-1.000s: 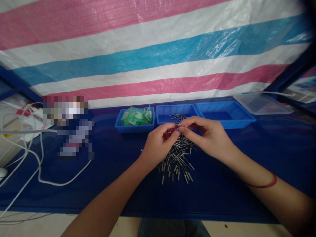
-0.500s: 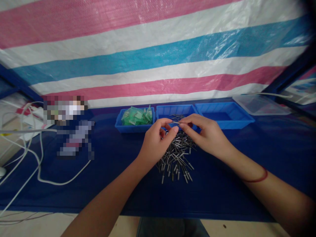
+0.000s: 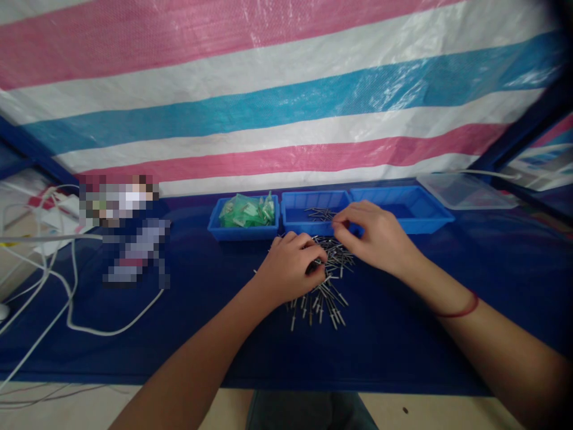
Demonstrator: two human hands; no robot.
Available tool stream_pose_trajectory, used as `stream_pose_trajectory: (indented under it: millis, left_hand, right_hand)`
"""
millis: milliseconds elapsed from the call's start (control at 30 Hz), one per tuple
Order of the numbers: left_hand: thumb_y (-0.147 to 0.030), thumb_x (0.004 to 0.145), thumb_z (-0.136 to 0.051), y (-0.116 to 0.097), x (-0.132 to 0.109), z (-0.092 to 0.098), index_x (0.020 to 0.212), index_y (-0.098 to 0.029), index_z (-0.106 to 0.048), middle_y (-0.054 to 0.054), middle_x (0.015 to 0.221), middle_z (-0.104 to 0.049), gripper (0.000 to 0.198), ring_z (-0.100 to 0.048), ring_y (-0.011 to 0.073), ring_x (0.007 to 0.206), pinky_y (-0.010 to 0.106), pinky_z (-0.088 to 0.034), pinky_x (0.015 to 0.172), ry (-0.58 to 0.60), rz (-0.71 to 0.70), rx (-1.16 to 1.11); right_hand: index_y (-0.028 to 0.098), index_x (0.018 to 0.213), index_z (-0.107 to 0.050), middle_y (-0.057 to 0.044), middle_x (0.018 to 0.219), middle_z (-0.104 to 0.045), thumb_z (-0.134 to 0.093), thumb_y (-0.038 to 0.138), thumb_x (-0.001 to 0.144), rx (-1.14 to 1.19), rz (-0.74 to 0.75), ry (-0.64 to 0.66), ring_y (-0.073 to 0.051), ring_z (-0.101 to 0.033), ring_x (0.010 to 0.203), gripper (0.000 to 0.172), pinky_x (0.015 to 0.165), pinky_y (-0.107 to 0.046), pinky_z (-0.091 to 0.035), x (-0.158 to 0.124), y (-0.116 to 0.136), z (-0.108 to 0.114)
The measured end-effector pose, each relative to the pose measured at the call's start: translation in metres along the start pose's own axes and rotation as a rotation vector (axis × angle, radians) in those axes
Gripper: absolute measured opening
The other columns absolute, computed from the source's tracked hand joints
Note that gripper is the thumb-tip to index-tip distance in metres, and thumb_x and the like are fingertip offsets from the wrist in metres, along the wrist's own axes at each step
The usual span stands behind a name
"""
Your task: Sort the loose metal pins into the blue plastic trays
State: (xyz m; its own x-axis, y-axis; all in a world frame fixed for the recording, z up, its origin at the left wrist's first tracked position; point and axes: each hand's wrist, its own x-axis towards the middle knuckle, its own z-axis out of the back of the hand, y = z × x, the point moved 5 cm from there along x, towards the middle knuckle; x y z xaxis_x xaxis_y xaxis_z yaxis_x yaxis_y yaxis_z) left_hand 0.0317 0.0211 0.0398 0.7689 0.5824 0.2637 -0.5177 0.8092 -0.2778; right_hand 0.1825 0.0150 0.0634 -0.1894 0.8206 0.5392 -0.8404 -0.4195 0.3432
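Observation:
A loose pile of metal blind rivets (image 3: pixel 329 298) lies on the dark blue table in front of the bins. My left hand (image 3: pixel 293 263) is down on the pile's left side, fingers curved, with a gap between thumb and forefinger. No rivet shows clearly in it. At the front rim of the middle blue bin (image 3: pixel 304 228), my right hand (image 3: pixel 373 236) pinches thumb and forefinger together. Whatever is between those fingertips is too small to make out. Inside the middle bin lie several more rivets (image 3: pixel 319 213), partly beside my right fingertips.
The left blue bin (image 3: pixel 215 226) holds green plastic packets (image 3: pixel 248 212). Right of the middle one stands another blue bin (image 3: pixel 430 224), with a clear plastic lid (image 3: pixel 465 192) behind. White cables (image 3: pixel 74 298) loop across the table's left side. A striped sheet (image 3: pixel 268 119) hangs behind.
My hands have parted from the rivet held between them. My left hand has dropped onto the pile; my right has shifted slightly right, staying near the middle bin's rim.

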Motion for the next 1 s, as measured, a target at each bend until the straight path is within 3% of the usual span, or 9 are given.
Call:
stream_pose_trajectory:
  millis: [133, 267, 500, 733, 867, 1000]
  left_hand:
    - [-0.026, 0.085, -0.054, -0.001, 0.000, -0.001, 0.090, -0.022, -0.067, 0.004, 0.095, -0.062, 0.015, -0.051, 0.0208, 0.090, 0.033, -0.035, 0.073, 0.043, -0.006, 0.056]
    - [-0.025, 0.085, -0.053, 0.000, 0.000, -0.001, 0.088, -0.021, -0.066, 0.004, 0.094, -0.062, 0.014, -0.050, 0.0203, 0.089, 0.033, -0.033, 0.071, 0.060, 0.011, 0.077]
    - [-0.025, 0.086, -0.053, 0.000, 0.000, 0.000, 0.089, -0.021, -0.066, 0.003, 0.094, -0.062, 0.014, -0.051, 0.0201, 0.089, 0.033, -0.033, 0.070, 0.064, 0.015, 0.067]
    - [-0.027, 0.088, -0.051, -0.001, 0.000, -0.001, 0.090, -0.020, -0.065, 0.004, 0.095, -0.062, 0.016, -0.052, 0.0204, 0.090, 0.033, -0.034, 0.071, 0.069, 0.019, 0.065]
    - [-0.033, 0.088, -0.053, 0.003, 0.000, 0.000, 0.096, -0.020, -0.062, 0.004, 0.097, -0.063, 0.018, -0.053, 0.0207, 0.091, 0.033, -0.037, 0.074, 0.036, 0.044, 0.034]
    - [-0.042, 0.090, -0.053, 0.006, 0.002, 0.001, 0.101, -0.018, -0.060, 0.006, 0.101, -0.063, 0.028, -0.055, 0.0207, 0.092, 0.033, -0.040, 0.080, -0.030, 0.035, -0.053]
  right_hand:
    - [0.021, 0.065, -0.058, -0.001, 0.066, -0.059, -0.054, 0.011, 0.075, 0.123, 0.207, 0.329, -0.016, -0.052, 0.068, 0.014, 0.067, -0.031, -0.040, -0.004, 0.017, -0.007]
    - [0.020, 0.066, -0.061, -0.002, 0.068, -0.058, -0.056, 0.013, 0.075, -0.017, 0.267, 0.460, -0.017, -0.053, 0.071, 0.013, 0.069, -0.033, -0.038, -0.009, 0.019, -0.015]
    - [0.019, 0.074, -0.062, -0.004, 0.075, -0.060, -0.059, 0.015, 0.077, -0.187, 0.284, 0.454, -0.019, -0.054, 0.073, 0.006, 0.067, -0.033, -0.036, -0.015, 0.023, -0.019]
    - [0.019, 0.074, -0.062, -0.004, 0.077, -0.061, -0.054, 0.013, 0.083, -0.169, 0.280, 0.476, -0.018, -0.055, 0.073, 0.013, 0.068, -0.032, -0.038, -0.017, 0.026, -0.023]
    - [0.018, 0.079, -0.061, -0.006, 0.080, -0.060, -0.052, 0.015, 0.085, -0.067, 0.253, 0.442, -0.019, -0.055, 0.076, 0.011, 0.070, -0.033, -0.040, -0.015, 0.023, -0.020]
    - [0.019, 0.082, -0.057, -0.005, 0.081, -0.059, -0.050, 0.018, 0.087, 0.191, 0.172, 0.301, -0.017, -0.055, 0.079, 0.009, 0.072, -0.032, -0.042, -0.007, 0.026, -0.007]
